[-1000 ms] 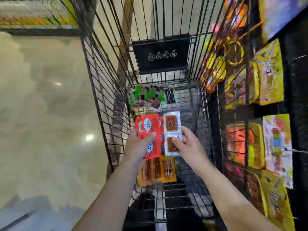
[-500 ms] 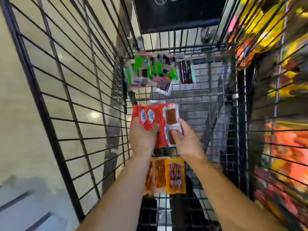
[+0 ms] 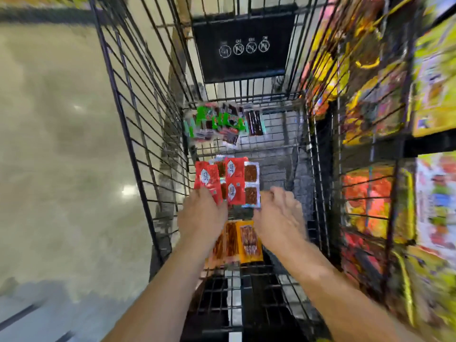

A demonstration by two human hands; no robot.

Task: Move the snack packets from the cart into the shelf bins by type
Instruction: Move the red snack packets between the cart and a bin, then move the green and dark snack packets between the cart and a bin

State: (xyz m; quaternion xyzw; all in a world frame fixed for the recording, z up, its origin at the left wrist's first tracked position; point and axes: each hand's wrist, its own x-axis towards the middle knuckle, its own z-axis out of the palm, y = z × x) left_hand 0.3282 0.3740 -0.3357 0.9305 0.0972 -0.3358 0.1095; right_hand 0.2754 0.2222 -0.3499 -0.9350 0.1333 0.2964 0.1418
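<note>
At the centre of the frame the left hand [image 3: 202, 215] pinches a fan of red packets [image 3: 217, 181] by their lower ends, its grip closed around them. Their long axes run up the frame, away from the person. A clear-window packet [image 3: 251, 183] lies against the right edge of the fan. The right hand [image 3: 278, 215] is just beside that packet's lower right corner with its fingers curled. Blur hides whether its grip is on the packet or only near it.

All of this hangs above the floor of the cart [image 3: 138, 144]. Orange packets [image 3: 237, 243] lie on the wire below the wrists, and green packets [image 3: 214, 122] sit at the far end, towards the top of the frame.

The shelf bins [image 3: 370, 193] fill the right side of the frame, beyond the cart's right wall. The bundle therefore probably has to go up and to the right over that wall. The right hand is nearer the bins, but the left hand has the firm hold.
</note>
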